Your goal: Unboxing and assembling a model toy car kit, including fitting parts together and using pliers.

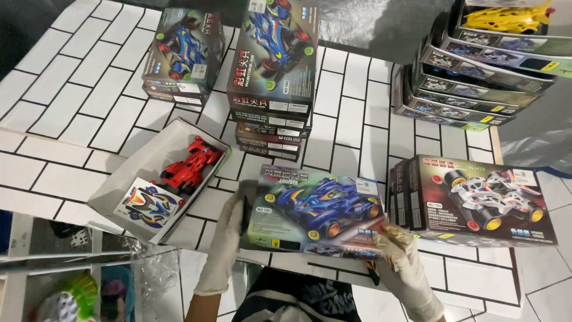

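Left hand [225, 238] and right hand [400, 253], both gloved, gripping blue-car box [313, 211] at lower centre; open box [119, 179] with red car [190, 165] lying left, white-car box [476, 200] right, box stacks [271, 77] behind

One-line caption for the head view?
Gloved left hand and right hand hold a blue toy-car box beside an open box.

Lighting is bright, even and diffuse from overhead; shadows are soft and short. I note mild glare on the glossy box [313, 213] between my hands. Focus is sharp centrally. Beyond my hands, the tile lines [89, 77] bow outward toward the frame edges.
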